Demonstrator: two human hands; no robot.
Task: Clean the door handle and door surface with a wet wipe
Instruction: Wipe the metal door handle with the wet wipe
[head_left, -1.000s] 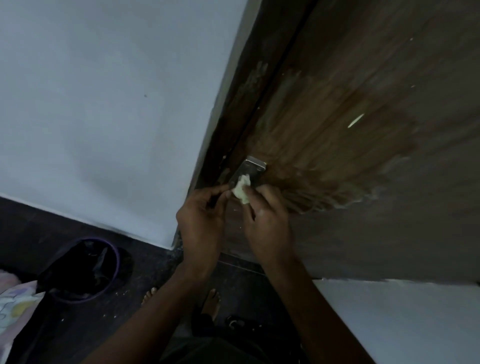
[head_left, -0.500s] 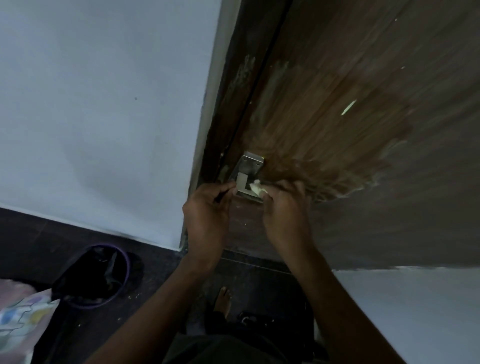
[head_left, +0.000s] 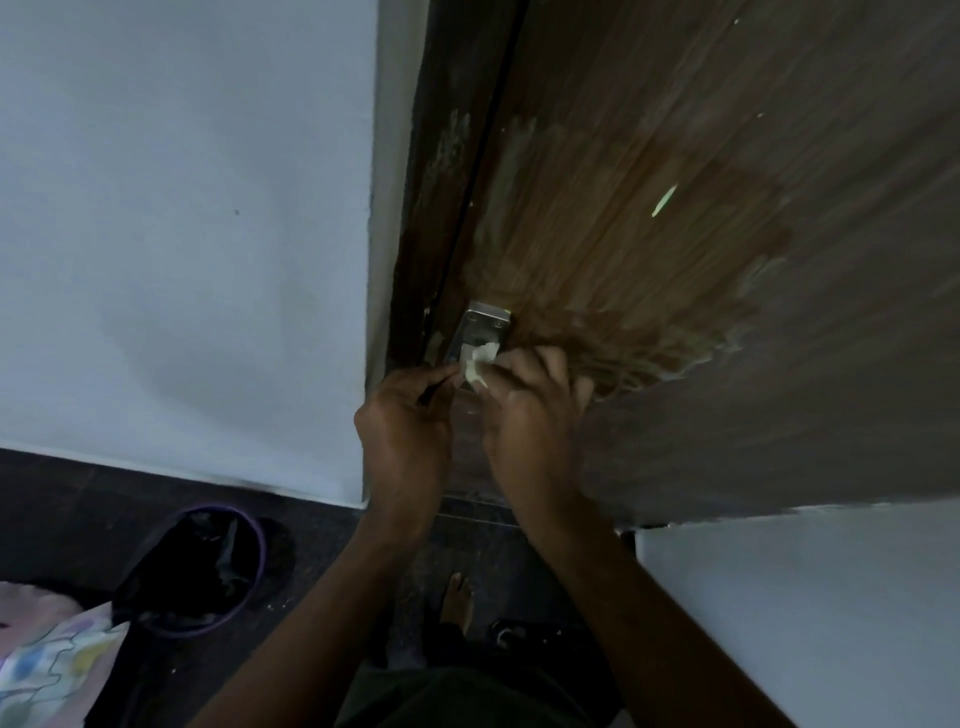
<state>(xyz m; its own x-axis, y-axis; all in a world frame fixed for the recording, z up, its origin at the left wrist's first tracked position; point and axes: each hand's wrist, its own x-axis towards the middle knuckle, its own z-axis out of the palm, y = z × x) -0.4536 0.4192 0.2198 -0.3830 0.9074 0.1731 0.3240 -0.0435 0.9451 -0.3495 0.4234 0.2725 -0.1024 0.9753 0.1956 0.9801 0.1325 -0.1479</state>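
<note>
A brown wooden door (head_left: 727, 156) fills the upper right, with a lighter wiped patch above the handle. The metal handle plate (head_left: 480, 325) sits near the door's left edge; its lower part is hidden by my hands. My right hand (head_left: 530, 415) pinches a small crumpled white wet wipe (head_left: 477, 365) against the plate. My left hand (head_left: 405, 431) is beside it, fingers closed on the handle's left side, touching the wipe's edge. What the left fingers hold is hidden.
A white wall (head_left: 182, 234) stands left of the dark door frame (head_left: 431, 182). On the dark floor sit a purple-rimmed bin with a black liner (head_left: 202, 566), patterned cloth (head_left: 47, 670) at the bottom left, and my bare foot (head_left: 457, 597). Another white wall (head_left: 805, 597) is lower right.
The view shifted so the door and handle sit lower right in the frame. My right hand moved the wipe from the handle's left part onto the plate's lower middle. The left hand stayed beside the handle.
</note>
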